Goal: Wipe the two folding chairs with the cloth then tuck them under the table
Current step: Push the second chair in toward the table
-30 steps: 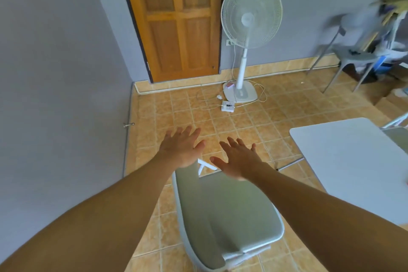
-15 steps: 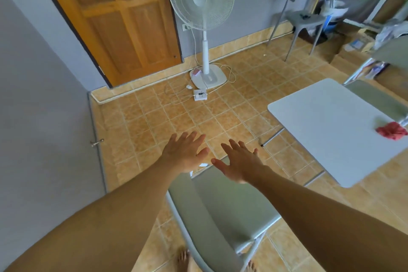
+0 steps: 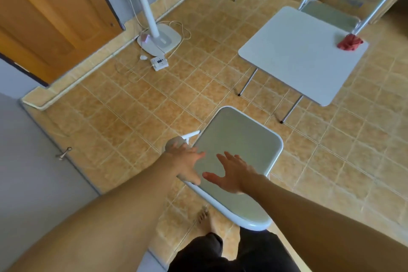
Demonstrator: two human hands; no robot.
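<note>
Tan tiled floor [image 3: 154, 106] fills most of the view, closed in by grey walls and a wooden door [image 3: 44, 17] at the upper left. Toward the upper right stands the white bench [image 3: 298, 57] on thin metal legs, with open floor all round it, so there is room to slide seats beneath. The near folding chair [image 3: 238, 139] stands directly in front of the person, well apart from the bench, its grey seat turned up toward the camera; it looks pulled out to give clear access for wiping. The second folding chair [image 3: 331, 15] stands just beyond the bench's far edge, not yet tucked in. A pedestal fan [image 3: 161, 40] sits near the door, its cable trailing over the tiles. Above the near seat, the left hand [image 3: 187, 163] reaches over the chair's left rim and the right hand [image 3: 236, 176] hovers over the middle of the seat; both have fingers spread wide and carry nothing, and whether either touches the chair cannot be told. The red cloth [image 3: 350, 43] lies bunched at the far right corner of the bench, well out of reach of both hands, so wiping likely cannot begin until it is fetched. Smallest, a white power strip [image 3: 159, 63] lies on the floor beside the fan's base.
</note>
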